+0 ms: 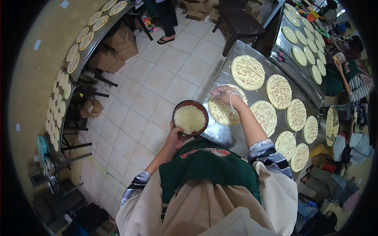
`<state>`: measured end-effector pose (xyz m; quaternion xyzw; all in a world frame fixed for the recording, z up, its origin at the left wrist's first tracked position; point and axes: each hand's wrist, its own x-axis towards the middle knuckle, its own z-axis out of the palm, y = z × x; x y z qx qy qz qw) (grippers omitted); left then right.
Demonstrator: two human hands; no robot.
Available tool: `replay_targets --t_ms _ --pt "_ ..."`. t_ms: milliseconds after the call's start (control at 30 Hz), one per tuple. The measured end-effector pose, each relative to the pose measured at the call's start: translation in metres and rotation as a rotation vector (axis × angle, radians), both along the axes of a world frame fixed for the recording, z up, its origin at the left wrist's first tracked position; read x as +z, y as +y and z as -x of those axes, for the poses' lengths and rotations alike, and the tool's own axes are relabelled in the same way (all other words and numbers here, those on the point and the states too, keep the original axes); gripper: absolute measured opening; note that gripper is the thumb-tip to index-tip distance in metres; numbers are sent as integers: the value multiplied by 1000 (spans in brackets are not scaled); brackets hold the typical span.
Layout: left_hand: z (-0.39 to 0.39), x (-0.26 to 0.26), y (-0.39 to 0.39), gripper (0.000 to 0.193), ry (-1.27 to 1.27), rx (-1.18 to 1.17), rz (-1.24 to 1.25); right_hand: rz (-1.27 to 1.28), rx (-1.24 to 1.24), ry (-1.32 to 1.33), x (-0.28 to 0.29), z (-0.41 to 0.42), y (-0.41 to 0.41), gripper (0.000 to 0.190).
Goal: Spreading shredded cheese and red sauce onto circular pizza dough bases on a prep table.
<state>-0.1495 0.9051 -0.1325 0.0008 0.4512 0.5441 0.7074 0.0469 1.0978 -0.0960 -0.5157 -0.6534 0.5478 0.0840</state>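
A round brown bowl (176, 108) of pale grated topping (190, 119), probably cheese, is gripped at its rim by my left hand (176, 136), just off the table's edge. My right hand (223, 95), in a clear plastic glove, hovers over a topped pizza base (222, 113) and hides part of it. Its fingers point down and inward; whether they pinch any topping is not visible. Around it on the metal table (220, 131) lie other round bases, such as a sauce-striped one (248, 72) farther off and a topped one (264, 118) beside my forearm.
Behind this table, another metal table (276, 48) bears pale oval bases (299, 56) and scissors (281, 57). A dark plastic chair (240, 26) stands at the far end. More bases line the left wall tables (88, 44). Cardboard boxes (107, 59) sit below. Other people (351, 73) are at right.
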Motion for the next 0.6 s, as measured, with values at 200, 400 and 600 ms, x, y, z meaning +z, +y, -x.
replay_targets --t_ms 200,400,600 --pt "-31 8 30 70 -57 -239 -133 -289 606 -523 40 40 -57 51" --pt "-41 -9 35 62 -207 -374 -75 -86 815 -660 56 15 -74 44" --pt "-71 -5 47 61 -93 -520 -107 -431 439 -514 32 -39 -97 56"
